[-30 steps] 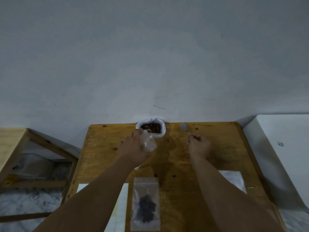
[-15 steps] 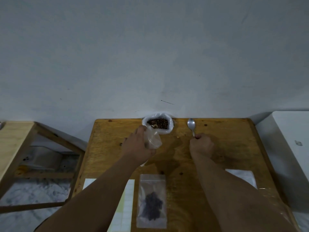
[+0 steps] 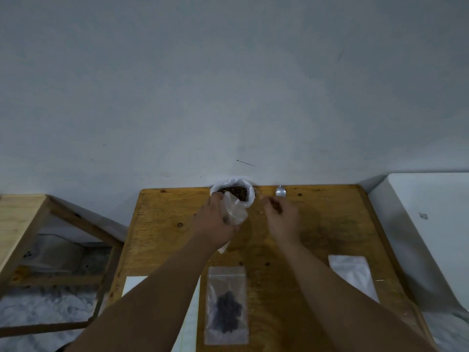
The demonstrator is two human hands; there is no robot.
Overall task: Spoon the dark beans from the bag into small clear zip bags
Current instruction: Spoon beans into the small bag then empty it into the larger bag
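A white plastic bag of dark beans stands open at the table's far edge, against the wall. My left hand holds a small clear zip bag just in front of it, the bag's mouth turned toward the beans. My right hand is curled around the handle of a metal spoon, whose bowl points at the wall, to the right of the bean bag. A zip bag with dark beans inside lies flat near the front of the table.
The wooden table stands against a grey wall. Empty clear zip bags lie at the right, a white sheet at the left under my forearm. A white unit flanks the right side, a wooden frame the left.
My right hand with the spoon has shifted a little left, toward the bean bag. My left hand keeps the clear zip bag at the bean bag's rim.
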